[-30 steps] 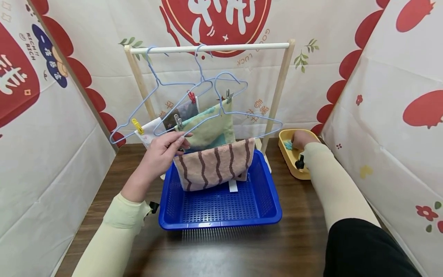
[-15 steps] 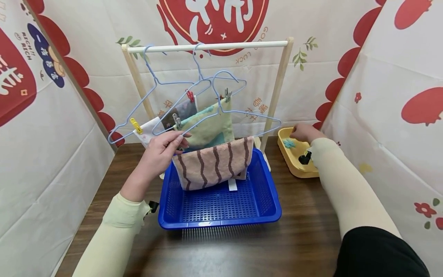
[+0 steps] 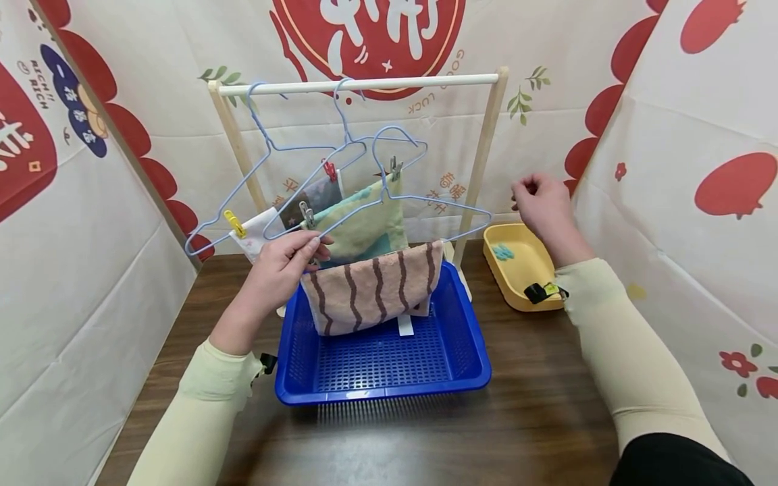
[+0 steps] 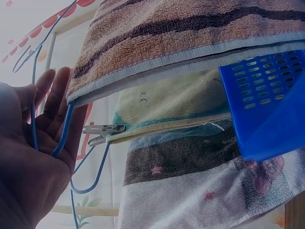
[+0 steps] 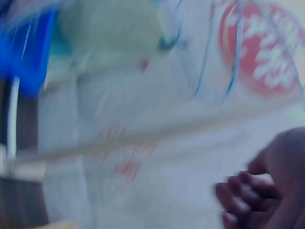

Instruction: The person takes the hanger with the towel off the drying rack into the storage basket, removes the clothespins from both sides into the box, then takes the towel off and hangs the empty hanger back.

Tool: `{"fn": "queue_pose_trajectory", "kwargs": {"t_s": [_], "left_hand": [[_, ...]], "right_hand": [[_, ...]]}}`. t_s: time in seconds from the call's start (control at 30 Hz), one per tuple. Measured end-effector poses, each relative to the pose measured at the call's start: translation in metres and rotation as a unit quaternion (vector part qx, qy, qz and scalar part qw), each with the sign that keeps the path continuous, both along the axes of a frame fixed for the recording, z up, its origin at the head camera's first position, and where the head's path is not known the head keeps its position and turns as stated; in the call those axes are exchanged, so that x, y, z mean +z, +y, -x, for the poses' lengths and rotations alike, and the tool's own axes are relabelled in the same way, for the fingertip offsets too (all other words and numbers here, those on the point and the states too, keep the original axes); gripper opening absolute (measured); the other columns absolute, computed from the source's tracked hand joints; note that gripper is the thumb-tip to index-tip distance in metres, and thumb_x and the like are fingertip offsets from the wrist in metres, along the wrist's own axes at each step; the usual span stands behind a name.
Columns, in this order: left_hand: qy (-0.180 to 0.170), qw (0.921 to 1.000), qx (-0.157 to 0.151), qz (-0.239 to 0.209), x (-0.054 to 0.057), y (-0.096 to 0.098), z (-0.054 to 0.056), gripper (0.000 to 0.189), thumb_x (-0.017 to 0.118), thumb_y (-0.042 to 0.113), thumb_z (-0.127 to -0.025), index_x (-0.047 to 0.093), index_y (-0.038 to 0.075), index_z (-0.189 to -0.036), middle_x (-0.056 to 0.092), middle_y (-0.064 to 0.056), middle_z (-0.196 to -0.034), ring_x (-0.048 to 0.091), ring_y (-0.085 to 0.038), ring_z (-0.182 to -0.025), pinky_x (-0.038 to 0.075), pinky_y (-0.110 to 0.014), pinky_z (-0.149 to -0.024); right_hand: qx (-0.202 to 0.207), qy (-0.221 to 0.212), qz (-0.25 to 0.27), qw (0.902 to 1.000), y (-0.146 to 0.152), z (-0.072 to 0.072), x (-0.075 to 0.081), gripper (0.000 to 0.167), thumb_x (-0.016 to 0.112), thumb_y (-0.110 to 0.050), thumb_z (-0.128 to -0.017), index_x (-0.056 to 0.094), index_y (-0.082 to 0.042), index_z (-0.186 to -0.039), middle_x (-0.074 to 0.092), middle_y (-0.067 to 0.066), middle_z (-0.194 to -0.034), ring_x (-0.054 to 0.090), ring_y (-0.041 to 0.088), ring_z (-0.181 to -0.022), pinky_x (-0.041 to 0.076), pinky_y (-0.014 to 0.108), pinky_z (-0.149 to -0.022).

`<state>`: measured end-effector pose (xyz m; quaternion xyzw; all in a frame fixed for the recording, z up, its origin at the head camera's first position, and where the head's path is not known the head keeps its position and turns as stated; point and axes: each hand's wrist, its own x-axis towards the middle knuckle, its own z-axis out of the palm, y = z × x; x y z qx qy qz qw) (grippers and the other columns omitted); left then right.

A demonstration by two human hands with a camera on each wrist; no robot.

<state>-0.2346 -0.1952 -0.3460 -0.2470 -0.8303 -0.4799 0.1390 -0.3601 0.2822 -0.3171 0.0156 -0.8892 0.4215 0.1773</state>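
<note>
Near sits the blue basket (image 3: 383,396), over it the striped towel (image 3: 372,290) on a blue hanger (image 3: 419,197) the left hand (image 3: 281,266) pinches, and farther right the right hand (image 3: 545,206) hovers by the yellow tray (image 3: 529,264), fingers curled, any hold unclear.

A light-blue wire hanger (image 3: 384,196) slanted forward, its left corner held between the thumb and fingers of the left hand (image 3: 276,273). Its hook pointed up, the curved tip turned toward the right, and its shoulders sloped down to either side. A pinkish-tan terry towel (image 3: 373,290) with dark brown wavy stripes was draped over its lower bar, doubled into two layers, the fold along the top. The stripes ran down the front layer, and a pale hem edged the cloth near the hand. The towel's lower edge sagged unevenly in front of the back part of a blue plastic basket (image 3: 383,395).
</note>
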Motion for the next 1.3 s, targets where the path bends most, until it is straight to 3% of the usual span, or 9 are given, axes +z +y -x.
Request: {"fn": "queue_pose_trajectory", "kwargs": {"t_s": [0.07,0.17,0.3,0.43,0.57,0.77,0.93,1.13,1.3], "left_hand": [[0.002,1.0000,-0.001,0.001,0.000,0.000,0.000,0.032,0.051,0.020,-0.120,0.078,0.007,-0.127,0.078,-0.009,-0.110,0.075,-0.023,-0.103,0.067,-0.055,-0.085],[0.004,1.0000,-0.002,0.002,-0.001,0.000,0.001,0.032,0.051,0.021,-0.120,0.078,0.007,-0.127,0.078,-0.009,-0.110,0.075,-0.022,-0.102,0.067,-0.055,-0.084],[0.007,1.0000,-0.003,0.005,-0.001,0.000,0.001,0.032,0.050,0.020,-0.120,0.078,0.007,-0.127,0.079,-0.009,-0.110,0.075,-0.022,-0.102,0.068,-0.047,-0.083],[0.008,0.9999,0.000,0.008,-0.001,-0.001,0.000,0.031,0.051,0.021,-0.120,0.078,0.008,-0.127,0.079,-0.008,-0.109,0.075,-0.022,-0.102,0.067,-0.040,-0.082],[0.005,1.0000,0.001,0.006,0.000,-0.001,0.000,0.031,0.051,0.021,-0.120,0.078,0.007,-0.127,0.079,-0.009,-0.110,0.075,-0.022,-0.102,0.067,-0.037,-0.082],[0.000,1.0000,0.001,0.006,0.001,0.000,-0.001,0.031,0.051,0.022,-0.120,0.078,0.007,-0.127,0.079,-0.010,-0.112,0.075,-0.022,-0.103,0.068,-0.040,-0.083],[0.002,1.0000,-0.001,0.006,0.002,0.000,-0.001,0.031,0.051,0.022,-0.120,0.078,0.007,-0.127,0.078,-0.009,-0.111,0.075,-0.024,-0.103,0.068,-0.041,-0.082],[0.000,1.0000,-0.005,0.004,0.004,0.001,-0.002,0.031,0.051,0.022,-0.120,0.077,0.006,-0.127,0.078,-0.010,-0.110,0.075,-0.035,-0.104,0.067,-0.034,-0.080],[-0.001,1.0000,-0.006,0.003,0.004,0.002,-0.002,0.031,0.051,0.022,-0.120,0.077,0.006,-0.127,0.078,-0.010,-0.110,0.075,-0.032,-0.104,0.066,-0.031,-0.079]], "right_hand": [[-0.003,0.070,0.051,0.9962,-0.015,-0.018,0.009,0.029,0.061,-0.035,-0.112,0.071,-0.009,-0.109,0.072,0.008,-0.094,0.072,0.018,-0.082,0.053,0.020,-0.065],[0.046,0.181,0.082,0.9790,-0.040,-0.044,0.017,0.022,0.067,-0.023,-0.111,0.074,-0.005,-0.102,0.069,0.011,-0.084,0.066,0.013,-0.071,0.050,0.020,-0.061],[0.154,0.271,0.025,0.9498,-0.073,-0.073,0.024,0.016,0.070,-0.007,-0.108,0.074,0.002,-0.095,0.069,0.014,-0.077,0.061,0.012,-0.067,0.047,0.019,-0.059],[0.246,0.312,-0.061,0.9158,-0.100,-0.087,0.025,0.010,0.071,0.000,-0.105,0.074,0.002,-0.096,0.069,0.010,-0.080,0.060,0.012,-0.072,0.047,0.022,-0.064],[0.314,0.309,-0.116,0.8903,-0.124,-0.093,0.022,0.005,0.071,0.001,-0.103,0.074,-0.002,-0.100,0.069,0.006,-0.087,0.062,0.015,-0.078,0.053,0.030,-0.067],[0.379,0.255,-0.158,0.8756,-0.154,-0.097,0.015,0.004,0.071,-0.003,-0.105,0.070,-0.006,-0.107,0.069,0.005,-0.096,0.065,0.016,-0.085,0.059,0.036,-0.070],[0.388,0.245,-0.201,0.8656,-0.169,-0.096,0.009,0.012,0.071,-0.011,-0.106,0.068,-0.005,-0.116,0.070,0.008,-0.107,0.067,0.023,-0.097,0.059,0.041,-0.084],[0.395,0.223,-0.239,0.8585,-0.179,-0.091,0.003,0.023,0.074,-0.014,-0.105,0.069,-0.006,-0.126,0.072,0.010,-0.120,0.068,0.027,-0.108,0.058,0.046,-0.095],[0.396,0.186,-0.288,0.8518,-0.183,-0.082,-0.005,0.022,0.076,-0.014,-0.105,0.072,-0.007,-0.126,0.070,0.008,-0.117,0.067,0.026,-0.100,0.057,0.046,-0.092]]}}
